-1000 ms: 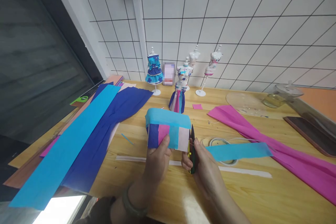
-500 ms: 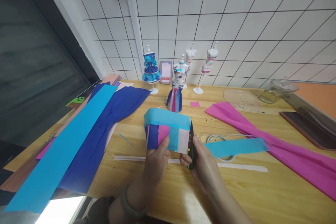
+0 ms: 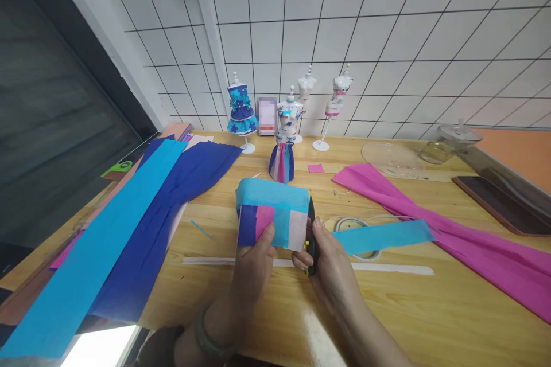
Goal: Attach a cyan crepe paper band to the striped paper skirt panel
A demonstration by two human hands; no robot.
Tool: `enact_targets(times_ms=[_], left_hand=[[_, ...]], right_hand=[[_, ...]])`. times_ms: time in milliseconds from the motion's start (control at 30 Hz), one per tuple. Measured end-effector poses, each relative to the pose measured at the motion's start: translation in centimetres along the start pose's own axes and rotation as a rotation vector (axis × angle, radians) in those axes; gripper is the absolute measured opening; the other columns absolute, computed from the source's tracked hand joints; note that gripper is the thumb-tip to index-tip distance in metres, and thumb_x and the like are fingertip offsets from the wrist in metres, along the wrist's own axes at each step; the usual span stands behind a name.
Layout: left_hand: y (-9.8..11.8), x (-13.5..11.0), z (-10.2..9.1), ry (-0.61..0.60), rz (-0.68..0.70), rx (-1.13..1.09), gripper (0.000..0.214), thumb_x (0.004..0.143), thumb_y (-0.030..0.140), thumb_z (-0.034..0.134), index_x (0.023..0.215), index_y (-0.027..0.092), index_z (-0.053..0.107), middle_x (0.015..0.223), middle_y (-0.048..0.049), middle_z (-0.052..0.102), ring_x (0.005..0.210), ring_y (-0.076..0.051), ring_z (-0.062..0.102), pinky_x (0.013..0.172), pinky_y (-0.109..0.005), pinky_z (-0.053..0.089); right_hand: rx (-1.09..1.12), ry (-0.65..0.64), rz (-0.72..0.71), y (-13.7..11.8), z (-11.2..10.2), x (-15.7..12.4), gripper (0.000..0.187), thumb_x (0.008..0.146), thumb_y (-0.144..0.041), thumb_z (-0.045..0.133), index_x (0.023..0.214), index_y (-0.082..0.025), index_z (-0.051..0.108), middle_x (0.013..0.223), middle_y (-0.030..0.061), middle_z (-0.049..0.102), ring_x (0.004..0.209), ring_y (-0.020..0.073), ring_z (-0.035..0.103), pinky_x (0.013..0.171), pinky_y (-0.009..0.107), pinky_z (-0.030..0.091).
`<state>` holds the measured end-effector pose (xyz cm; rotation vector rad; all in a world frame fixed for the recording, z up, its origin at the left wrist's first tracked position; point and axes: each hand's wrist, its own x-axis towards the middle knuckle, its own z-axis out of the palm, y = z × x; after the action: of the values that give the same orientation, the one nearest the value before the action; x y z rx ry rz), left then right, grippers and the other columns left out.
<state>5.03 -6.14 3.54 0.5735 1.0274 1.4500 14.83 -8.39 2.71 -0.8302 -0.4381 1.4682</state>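
Observation:
My left hand (image 3: 253,261) pinches the lower edge of a striped crepe-paper piece (image 3: 272,219) with blue, pink, light blue and white panels under a light blue band. It is held upright above the wooden table (image 3: 430,309). My right hand (image 3: 329,266) grips dark scissors (image 3: 310,235) with their blades standing against the piece's right edge. A light blue paper strip (image 3: 383,236) lies just right of the scissors.
Long light blue (image 3: 94,252) and dark blue (image 3: 172,206) crepe sheets lie at left, a magenta sheet (image 3: 451,235) at right. Several small dress mannequins (image 3: 282,143) stand by the tiled wall. A tape roll (image 3: 357,226), white strip (image 3: 387,268), phone (image 3: 499,203) and glass jar (image 3: 451,146) are nearby.
The view has tilted slightly, so everything sits a bit higher in frame. Both hands keep their grips, with the scissors still at the piece's right edge.

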Motion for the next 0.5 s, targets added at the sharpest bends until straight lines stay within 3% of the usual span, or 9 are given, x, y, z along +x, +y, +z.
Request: enact_targets(times_ms=[133, 367, 500], left_hand=[[0.06, 0.02, -0.33, 0.037, -0.069, 0.069, 0.019, 0.047, 0.023, 0.081, 0.054, 0.019, 0.063, 0.056, -0.0003, 0.059, 0.057, -0.016, 0.057, 0.061, -0.026, 0.050], [0.52, 0.05, -0.58, 0.035, -0.057, 0.140, 0.018, 0.046, 0.020, 0.081, 0.052, 0.020, 0.064, 0.046, 0.0022, 0.053, 0.042, -0.011, 0.047, 0.045, -0.022, 0.043], [0.61, -0.02, -0.51, 0.036, -0.061, 0.123, 0.017, 0.047, 0.020, 0.081, 0.052, 0.020, 0.064, 0.049, 0.0014, 0.057, 0.045, -0.012, 0.050, 0.046, -0.023, 0.045]], right_hand=[[-0.024, -0.017, -0.001, 0.02, 0.02, 0.05, 0.034, 0.081, -0.051, 0.056, 0.075, -0.018, 0.051, 0.060, -0.0062, 0.039, 0.044, 0.0050, 0.026, 0.043, 0.022, 0.021], [-0.023, -0.016, -0.013, 0.22, -0.10, 0.11, 0.034, 0.079, -0.051, 0.057, 0.074, -0.019, 0.050, 0.060, -0.0064, 0.039, 0.044, 0.0052, 0.025, 0.043, 0.022, 0.021], [-0.012, -0.027, -0.031, 0.26, -0.12, 0.03, 0.032, 0.082, -0.049, 0.055, 0.073, -0.018, 0.050, 0.059, -0.0064, 0.037, 0.045, 0.0052, 0.024, 0.044, 0.022, 0.021]])
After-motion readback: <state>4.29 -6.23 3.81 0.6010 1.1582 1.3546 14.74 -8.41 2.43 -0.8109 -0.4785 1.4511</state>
